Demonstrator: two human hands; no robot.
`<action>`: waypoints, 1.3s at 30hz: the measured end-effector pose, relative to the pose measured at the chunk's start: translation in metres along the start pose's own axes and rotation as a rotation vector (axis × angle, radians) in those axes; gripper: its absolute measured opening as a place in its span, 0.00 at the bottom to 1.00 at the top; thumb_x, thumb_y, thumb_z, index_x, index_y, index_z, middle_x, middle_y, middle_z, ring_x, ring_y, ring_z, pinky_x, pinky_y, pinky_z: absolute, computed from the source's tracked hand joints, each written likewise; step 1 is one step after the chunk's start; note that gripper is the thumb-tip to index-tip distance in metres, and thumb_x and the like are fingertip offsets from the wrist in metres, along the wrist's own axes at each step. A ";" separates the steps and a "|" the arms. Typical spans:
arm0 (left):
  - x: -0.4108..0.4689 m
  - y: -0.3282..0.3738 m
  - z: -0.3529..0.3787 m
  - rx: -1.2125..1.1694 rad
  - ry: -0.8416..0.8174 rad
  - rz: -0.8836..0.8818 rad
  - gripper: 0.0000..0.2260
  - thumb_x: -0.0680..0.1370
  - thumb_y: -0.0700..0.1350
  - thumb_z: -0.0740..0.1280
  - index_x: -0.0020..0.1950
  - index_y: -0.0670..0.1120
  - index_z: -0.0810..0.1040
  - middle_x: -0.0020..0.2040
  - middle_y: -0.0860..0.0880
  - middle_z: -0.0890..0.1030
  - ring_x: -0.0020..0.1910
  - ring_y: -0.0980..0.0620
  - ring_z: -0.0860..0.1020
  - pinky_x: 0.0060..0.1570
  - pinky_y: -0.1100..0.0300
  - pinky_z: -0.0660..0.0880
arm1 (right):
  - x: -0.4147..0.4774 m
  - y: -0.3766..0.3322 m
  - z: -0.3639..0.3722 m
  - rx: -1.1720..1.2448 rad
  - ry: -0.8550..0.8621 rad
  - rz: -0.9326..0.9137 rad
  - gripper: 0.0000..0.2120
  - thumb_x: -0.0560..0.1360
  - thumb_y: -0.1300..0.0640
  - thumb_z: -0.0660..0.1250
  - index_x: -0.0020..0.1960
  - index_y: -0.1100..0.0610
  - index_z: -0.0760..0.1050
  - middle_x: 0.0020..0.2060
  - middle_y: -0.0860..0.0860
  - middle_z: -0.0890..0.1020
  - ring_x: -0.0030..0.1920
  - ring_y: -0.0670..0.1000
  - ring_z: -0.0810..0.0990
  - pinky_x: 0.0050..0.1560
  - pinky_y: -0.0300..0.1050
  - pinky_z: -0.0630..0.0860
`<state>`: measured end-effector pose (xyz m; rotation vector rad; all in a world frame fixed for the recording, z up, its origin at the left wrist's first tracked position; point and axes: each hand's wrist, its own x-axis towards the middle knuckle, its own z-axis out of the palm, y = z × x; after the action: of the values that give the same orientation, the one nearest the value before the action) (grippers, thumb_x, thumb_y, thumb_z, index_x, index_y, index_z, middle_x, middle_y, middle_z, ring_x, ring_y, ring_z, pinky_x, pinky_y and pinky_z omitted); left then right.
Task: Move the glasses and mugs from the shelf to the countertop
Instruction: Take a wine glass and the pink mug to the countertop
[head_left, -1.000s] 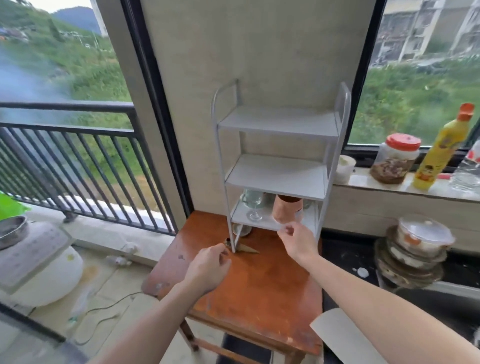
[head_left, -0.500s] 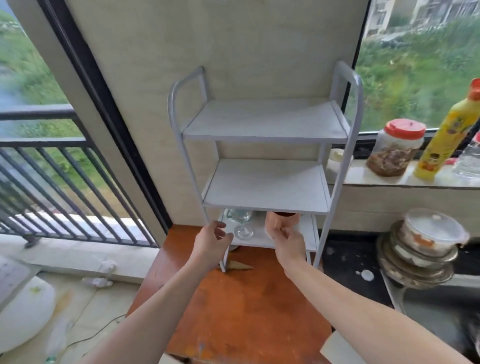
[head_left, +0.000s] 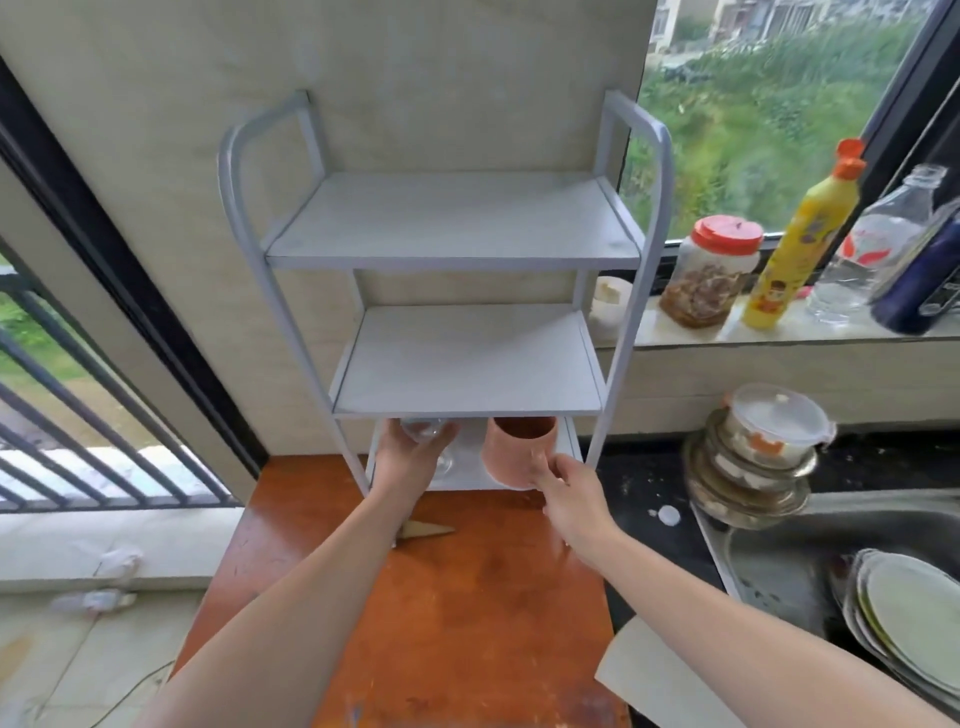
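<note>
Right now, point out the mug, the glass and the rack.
mug (head_left: 517, 452), head view, on its outer wall.
glass (head_left: 422, 431), head view, on its bowl above the left hand.
rack (head_left: 467, 364), head view, on the middle shelf board.

Home kitchen, by a balcony. Right of the right hand (head_left: 571, 493): steel sink (head_left: 779, 545) w/ stacked plates (head_left: 904, 613), lidded food containers (head_left: 763, 447) piled on the dark counter. Up right on the window sill (head_left: 779, 338): red-lid jar (head_left: 711, 275), yellow squeeze bottle (head_left: 800, 244), clear bottle (head_left: 872, 254). Above both hands: white 3-tier shelf rack (head_left: 457, 228) on a worn wooden table (head_left: 467, 623). Left of the left hand (head_left: 410, 457): balcony railing (head_left: 78, 426), greenery outside.
</note>
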<state>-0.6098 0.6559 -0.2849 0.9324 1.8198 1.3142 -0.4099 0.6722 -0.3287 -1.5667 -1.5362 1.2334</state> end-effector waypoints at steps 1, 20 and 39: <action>0.000 -0.001 -0.001 -0.022 -0.017 -0.003 0.31 0.67 0.54 0.77 0.66 0.50 0.70 0.59 0.48 0.80 0.58 0.46 0.78 0.59 0.47 0.75 | 0.001 0.000 0.000 0.008 -0.012 -0.003 0.18 0.78 0.38 0.58 0.57 0.48 0.77 0.46 0.45 0.83 0.48 0.48 0.81 0.47 0.44 0.80; -0.095 0.000 -0.059 -0.205 -0.475 -0.160 0.23 0.67 0.44 0.76 0.59 0.41 0.73 0.48 0.41 0.79 0.47 0.42 0.81 0.54 0.44 0.78 | -0.089 -0.016 -0.038 0.418 -0.107 0.081 0.18 0.82 0.52 0.60 0.35 0.57 0.74 0.35 0.55 0.80 0.39 0.54 0.79 0.45 0.47 0.77; -0.331 0.058 0.176 -0.001 -1.280 -0.126 0.21 0.68 0.40 0.74 0.59 0.44 0.73 0.44 0.42 0.82 0.43 0.43 0.82 0.45 0.51 0.78 | -0.387 0.119 -0.302 0.569 0.453 0.249 0.22 0.82 0.49 0.58 0.31 0.56 0.67 0.28 0.52 0.72 0.31 0.52 0.73 0.38 0.44 0.75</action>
<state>-0.2851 0.4663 -0.2311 1.2095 0.8260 0.3767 -0.0449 0.3326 -0.2467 -1.5277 -0.6445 1.1986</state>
